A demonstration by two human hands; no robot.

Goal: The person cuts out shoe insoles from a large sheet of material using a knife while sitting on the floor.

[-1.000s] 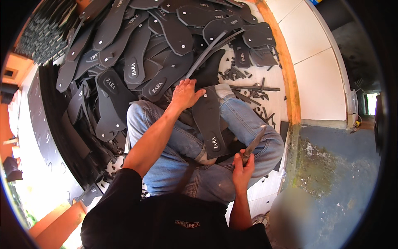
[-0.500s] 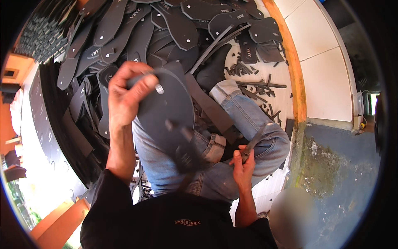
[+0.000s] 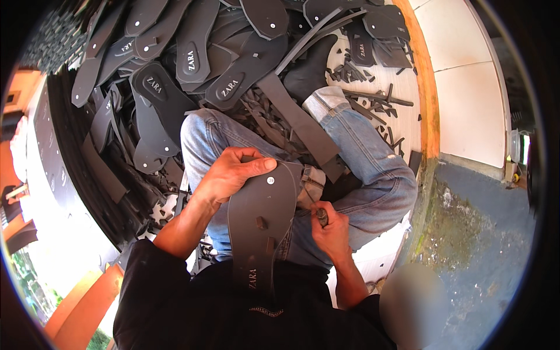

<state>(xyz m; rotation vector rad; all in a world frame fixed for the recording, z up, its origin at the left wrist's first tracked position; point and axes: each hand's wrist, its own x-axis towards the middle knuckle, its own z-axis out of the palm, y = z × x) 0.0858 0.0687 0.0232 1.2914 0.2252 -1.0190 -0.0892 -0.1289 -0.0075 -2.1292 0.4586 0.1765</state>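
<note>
My left hand [image 3: 239, 175] grips a dark grey sandal sole [image 3: 256, 204] by its wide end, thumb on top beside a small round white sticker. The sole lies lengthwise over my lap, its heel end towards my black shirt. Two small dark offcuts [image 3: 261, 223] rest on its face. Close to the sole's right edge, my right hand [image 3: 331, 230] is closed around the handle of a knife [image 3: 322, 217]. Its thin blade points up and left towards that edge; whether it touches the sole I cannot tell.
Many dark soles [image 3: 192, 52] are heaped beyond my knees. Narrow offcuts [image 3: 379, 105] litter the pale floor at right and the space between my legs, where a long dark strip [image 3: 300, 128] lies. A stack of dark sheets [image 3: 87, 175] stands at left; a wooden edging [image 3: 430, 105] borders the right.
The sole has come down and towards me in my left hand. My right hand has moved slightly left, turning the knife from up-right to up-left, near the sole's edge.
</note>
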